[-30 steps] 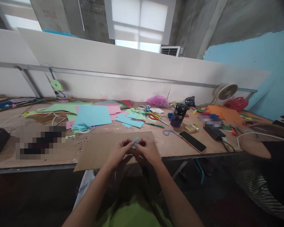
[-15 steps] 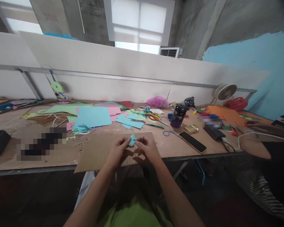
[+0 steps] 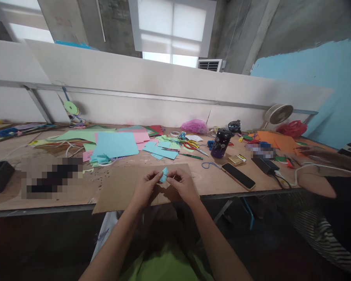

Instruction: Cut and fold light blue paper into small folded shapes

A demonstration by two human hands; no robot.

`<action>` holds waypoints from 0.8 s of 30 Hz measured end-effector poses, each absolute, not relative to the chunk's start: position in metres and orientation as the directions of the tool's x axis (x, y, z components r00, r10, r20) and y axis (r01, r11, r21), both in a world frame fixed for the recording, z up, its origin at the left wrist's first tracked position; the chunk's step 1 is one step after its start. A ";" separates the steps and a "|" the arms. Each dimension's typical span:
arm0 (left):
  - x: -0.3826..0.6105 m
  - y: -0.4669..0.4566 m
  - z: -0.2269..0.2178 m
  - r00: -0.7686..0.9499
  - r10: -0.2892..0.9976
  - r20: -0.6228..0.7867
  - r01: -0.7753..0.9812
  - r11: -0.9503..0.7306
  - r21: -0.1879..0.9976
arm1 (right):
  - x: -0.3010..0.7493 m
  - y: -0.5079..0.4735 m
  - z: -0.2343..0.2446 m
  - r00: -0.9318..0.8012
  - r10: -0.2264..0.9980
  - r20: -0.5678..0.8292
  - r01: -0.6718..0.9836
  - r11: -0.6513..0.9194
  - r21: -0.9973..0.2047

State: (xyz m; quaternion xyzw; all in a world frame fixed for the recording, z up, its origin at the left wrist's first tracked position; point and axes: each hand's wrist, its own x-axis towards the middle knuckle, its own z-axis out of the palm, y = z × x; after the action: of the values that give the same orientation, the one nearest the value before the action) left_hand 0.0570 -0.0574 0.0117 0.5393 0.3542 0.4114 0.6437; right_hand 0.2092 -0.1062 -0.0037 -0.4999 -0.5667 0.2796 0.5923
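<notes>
A small folded piece of light blue paper [image 3: 164, 175] is pinched between both hands, above a brown cardboard sheet [image 3: 117, 190]. My left hand [image 3: 147, 186] grips its left side with thumb and fingertips. From the right, my right hand [image 3: 182, 183] pinches its lower right edge. Parts of the paper are hidden behind the fingers. Just beyond the cardboard lie cut light blue paper pieces [image 3: 160, 150], pencils [image 3: 190, 155] and scissors with orange handles [image 3: 190, 145].
Behind are a large light blue sheet [image 3: 115, 144] and green paper [image 3: 76, 135]. To the right stand a dark bottle [image 3: 220, 143] and a phone [image 3: 238, 176]. A co-worker's arm [image 3: 317, 180] rests at the far right. The table's front edge [image 3: 216, 194] runs beneath my forearms.
The folded paper has turned slightly and shows a narrower face. My fingers have shifted a little around it, while both hands stay in nearly the same place.
</notes>
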 end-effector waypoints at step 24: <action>0.057 -0.060 0.014 0.390 0.919 -0.057 -0.197 0.143 0.970 | 0.209 -0.099 -0.009 0.090 0.978 0.189 0.018 0.188 -0.982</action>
State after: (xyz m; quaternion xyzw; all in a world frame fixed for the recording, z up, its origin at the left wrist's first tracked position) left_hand 0.0566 -0.0600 0.0144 0.5024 0.3593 0.4193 0.6653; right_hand 0.2091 -0.0986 -0.0093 -0.4751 -0.5241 0.4245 0.5651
